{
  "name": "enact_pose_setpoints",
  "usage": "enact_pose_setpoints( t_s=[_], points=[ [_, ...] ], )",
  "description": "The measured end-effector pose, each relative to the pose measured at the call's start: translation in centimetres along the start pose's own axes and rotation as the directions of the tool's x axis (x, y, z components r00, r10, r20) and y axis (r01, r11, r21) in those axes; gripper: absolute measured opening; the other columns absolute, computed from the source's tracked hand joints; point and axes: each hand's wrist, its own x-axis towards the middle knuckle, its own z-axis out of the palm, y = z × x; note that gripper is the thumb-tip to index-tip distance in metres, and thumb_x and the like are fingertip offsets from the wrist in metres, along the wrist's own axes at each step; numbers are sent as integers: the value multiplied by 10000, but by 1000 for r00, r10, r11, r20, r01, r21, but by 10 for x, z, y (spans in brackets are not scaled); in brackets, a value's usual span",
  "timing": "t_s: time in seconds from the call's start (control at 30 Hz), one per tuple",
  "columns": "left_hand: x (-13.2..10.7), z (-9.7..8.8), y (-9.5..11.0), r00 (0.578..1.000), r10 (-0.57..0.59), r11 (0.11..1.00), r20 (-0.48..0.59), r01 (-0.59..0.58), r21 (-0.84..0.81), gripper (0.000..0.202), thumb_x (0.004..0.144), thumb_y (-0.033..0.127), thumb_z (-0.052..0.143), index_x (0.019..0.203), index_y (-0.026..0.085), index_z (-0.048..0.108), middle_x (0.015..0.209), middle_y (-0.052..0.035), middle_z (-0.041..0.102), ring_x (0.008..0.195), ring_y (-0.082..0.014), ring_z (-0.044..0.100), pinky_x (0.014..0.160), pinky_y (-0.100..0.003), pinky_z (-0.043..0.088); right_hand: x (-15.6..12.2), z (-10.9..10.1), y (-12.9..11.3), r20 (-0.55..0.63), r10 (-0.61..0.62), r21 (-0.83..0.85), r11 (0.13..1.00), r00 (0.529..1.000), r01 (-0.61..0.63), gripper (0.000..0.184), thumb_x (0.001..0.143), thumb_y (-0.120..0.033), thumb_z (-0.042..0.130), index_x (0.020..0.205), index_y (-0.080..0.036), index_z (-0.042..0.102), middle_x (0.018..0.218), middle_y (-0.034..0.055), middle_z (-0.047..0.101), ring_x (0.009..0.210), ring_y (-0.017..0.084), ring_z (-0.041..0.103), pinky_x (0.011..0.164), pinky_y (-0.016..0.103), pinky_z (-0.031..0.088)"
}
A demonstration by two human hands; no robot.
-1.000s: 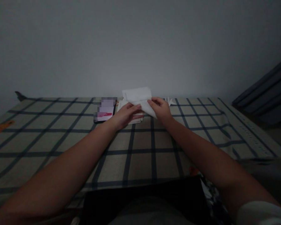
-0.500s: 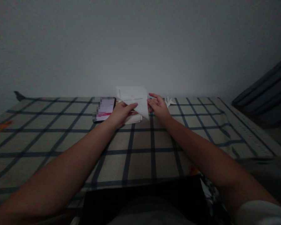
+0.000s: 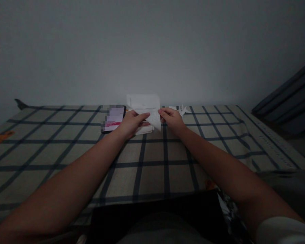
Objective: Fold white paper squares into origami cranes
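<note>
Both my arms reach forward over a checked cloth (image 3: 152, 159). Between my hands I hold up a white sheet of paper (image 3: 145, 105), partly folded, with a corner pointing down. My left hand (image 3: 132, 122) pinches its lower left part with fingers closed on it. My right hand (image 3: 171, 119) grips its right edge. Under the sheet lies a small stack of white papers (image 3: 143, 130) on the cloth.
A phone (image 3: 113, 118) with a lit screen lies just left of my left hand. A small white folded paper figure (image 3: 183, 109) sits behind my right hand. A plain wall rises behind the cloth. A dark slanted object (image 3: 289, 101) stands at the right.
The sheet has been folded further and shifted slightly left. My right hand first opened beside it, then closed on its right edge again. My left hand stays about where it was.
</note>
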Motion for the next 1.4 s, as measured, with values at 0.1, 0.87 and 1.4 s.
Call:
enact_pose_setpoints(
  t_s=[0.1, 0.87, 1.4],
  points=[
    [1, 0, 0, 1000, -11, 1000, -24, 12, 3, 264, 714, 173, 823, 964, 131, 749, 1101, -151, 775, 974, -282, 753, 838, -395, 640, 0, -1, 1, 2, -7, -9, 1000, 1000, 7, 346, 809, -509, 692, 874, -170, 722, 721, 13, 649, 618, 107, 547, 590, 252, 501],
    [-4, 4, 5, 1000, -11, 999, -23, 10, -43, 315, 752, 217, 800, 1051, 139, 739, 1146, -143, 759, 939, -241, 742, 707, -318, 648, 1, -2, 2, -21, -26, 12, 1000, 999, 27, 364, 787, -476, 703, 964, -163, 758, 810, 33, 694, 685, 122, 566, 609, 258, 493],
    [-2, 1, 2, 1000, 5, 1000, -16, -5, -23, 353, 740, 253, 818, 1068, 152, 734, 1146, -133, 758, 912, -230, 734, 698, -313, 637, 1, 1, 0, -42, 15, 80, 997, 999, -12, 326, 772, -430, 717, 922, -142, 740, 777, 24, 677, 655, 115, 556, 604, 259, 480]
  ],
)
